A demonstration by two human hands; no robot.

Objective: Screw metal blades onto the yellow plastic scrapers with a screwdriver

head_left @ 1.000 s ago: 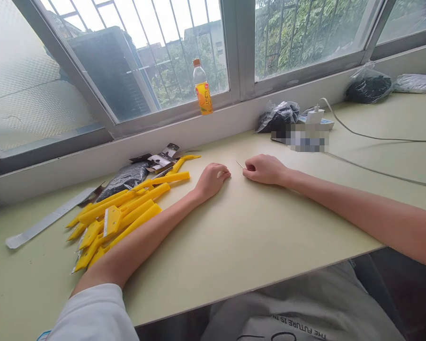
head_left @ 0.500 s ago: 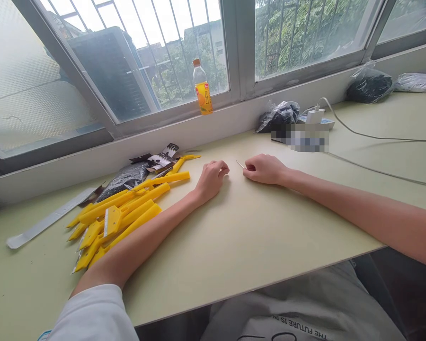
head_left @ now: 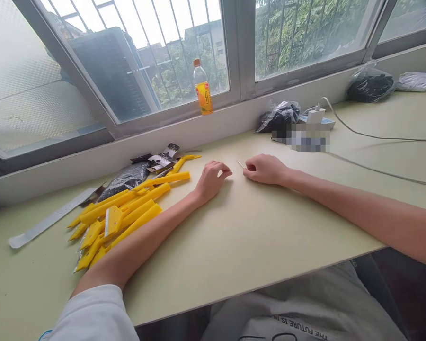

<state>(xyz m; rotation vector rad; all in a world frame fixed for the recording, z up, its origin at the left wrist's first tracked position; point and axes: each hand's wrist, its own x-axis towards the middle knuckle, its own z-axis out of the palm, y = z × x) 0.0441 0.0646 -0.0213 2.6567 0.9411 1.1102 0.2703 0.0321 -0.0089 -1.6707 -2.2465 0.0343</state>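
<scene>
My right hand (head_left: 266,169) is closed in a fist on the pale green table. From it sticks a thin metal rod (head_left: 240,164), its tip slanting up toward my left hand; the rest of it is hidden in the fingers. My left hand (head_left: 213,177) is a short gap away, thumb and index fingertip pressed together. Whatever they pinch, if anything, is too small to make out. Beside my left forearm lies a pile of yellow-handled scrapers (head_left: 128,213), some with pale blades showing.
Behind the scrapers are a bag of black items (head_left: 126,180), small printed packages (head_left: 163,158) and a long clear strip (head_left: 53,218). An orange drink bottle (head_left: 203,90) stands on the windowsill. At the back right are a black-filled bag (head_left: 279,116), a white charger (head_left: 315,115) and cables.
My left thumb and index finger have extended slightly to the right, and their tips now meet. My right hand and the metal rod stay where they were.
</scene>
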